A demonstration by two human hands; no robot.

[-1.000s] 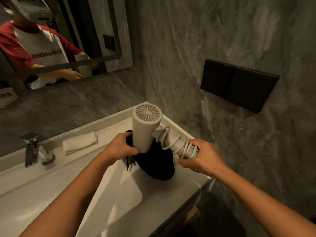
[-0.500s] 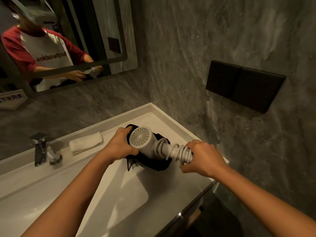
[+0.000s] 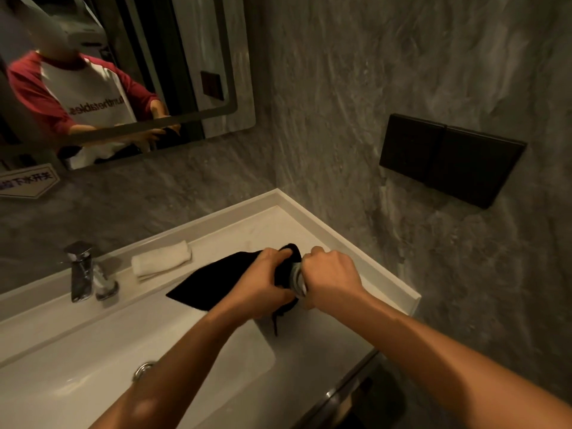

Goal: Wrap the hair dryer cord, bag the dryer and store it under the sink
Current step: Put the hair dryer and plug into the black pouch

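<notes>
Dryer (image 3: 296, 278) almost fully inside black bag (image 3: 223, 281) on counter (image 3: 365, 267), right of faucet (image 3: 81, 270). Left hand (image 3: 266, 283) grips the bag mouth; right hand (image 3: 332, 277) is clenched around the cord-wrapped handle, just beside it. Only a sliver of coils shows between hands; dryer body hidden. Towel (image 3: 161, 261) lies behind the bag.

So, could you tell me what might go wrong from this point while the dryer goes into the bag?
Only the cord-wrapped handle shows outside the black bag; pushed by the right hand, the coils may catch on the bag mouth and loosen. The drawstring hangs over the basin edge, so it could get trapped or drag through any water. The left hand grips just the opening, so the loaded bag might slide towards the basin.
</notes>
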